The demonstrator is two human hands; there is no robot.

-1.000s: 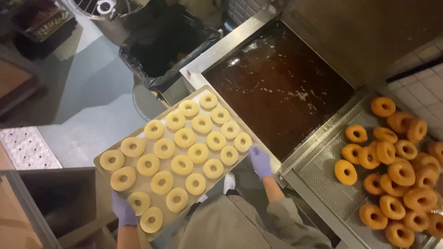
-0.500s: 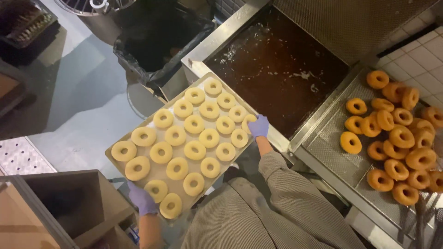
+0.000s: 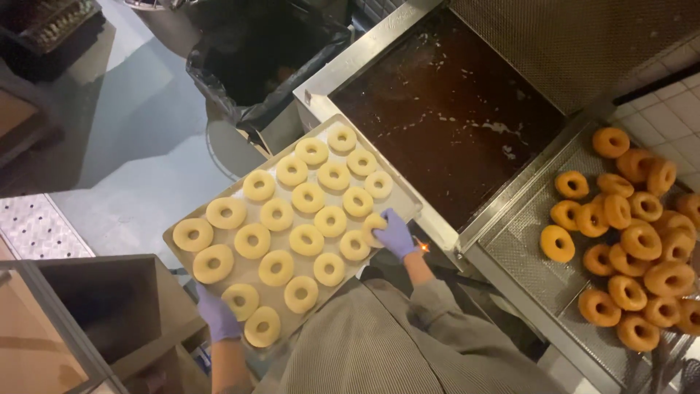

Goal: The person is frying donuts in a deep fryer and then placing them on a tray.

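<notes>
1. Tray of raw dough rings held level beside the fryer (keeps rings from sliding).
2. Left hand grip clamps the tray's near corner.
3. Right hand grip pinches the fryer-side edge.

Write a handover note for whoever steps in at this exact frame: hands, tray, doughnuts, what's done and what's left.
Left hand, gloved, grips the near-left end of the tray. Right hand, gloved, grips its right edge, fingers by a raw ring.
The tray of raw rings is held in the air, its far corner at the fryer rim.
Done: fried doughnuts lie heaped on the drain rack to the right.
Left: every raw ring is on the tray; none is in the oil.
</notes>
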